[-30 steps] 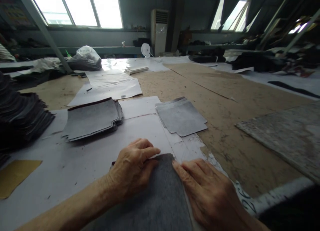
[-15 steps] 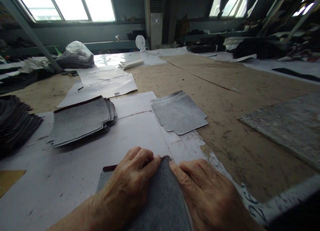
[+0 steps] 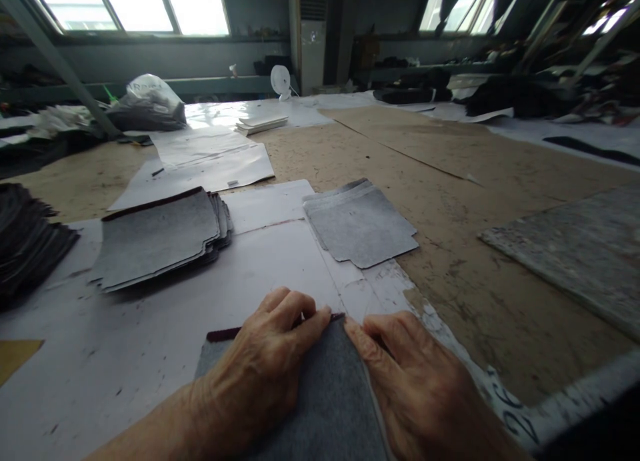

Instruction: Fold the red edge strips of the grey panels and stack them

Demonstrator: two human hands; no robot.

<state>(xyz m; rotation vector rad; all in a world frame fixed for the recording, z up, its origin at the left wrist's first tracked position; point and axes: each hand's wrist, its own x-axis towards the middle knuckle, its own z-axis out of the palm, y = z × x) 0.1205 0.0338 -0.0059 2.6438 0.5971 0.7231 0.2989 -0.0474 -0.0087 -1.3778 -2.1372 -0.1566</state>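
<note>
A grey fabric piece [image 3: 335,401] lies in front of me on white paper, a dark maroon folded strip [image 3: 223,334] running along its far edge. My left hand [image 3: 267,361] rests over the piece, fingers closed and thumb and forefinger pressing the folded edge. At the far right corner, my right hand [image 3: 425,381] is closed, its fingertips on the fabric beside the left fingertips. Maroon shows in the small gap between them. What lies under both palms is hidden. Beyond my right hand sits a small stack of flat grey pieces [image 3: 357,224] with notched corners.
To the left is a stack of grey pieces with maroon edges [image 3: 160,238], beside a tall dark pile [image 3: 30,241]. White sheets [image 3: 200,174] and brown paper [image 3: 340,154] cover the table. A speckled grey felt sheet [image 3: 575,248] lies right; a small white fan [image 3: 281,81] stands far back.
The corner between my fingertips, grey and sticking up before, is now folded down with its maroon side showing. Both hands have shifted only slightly.
</note>
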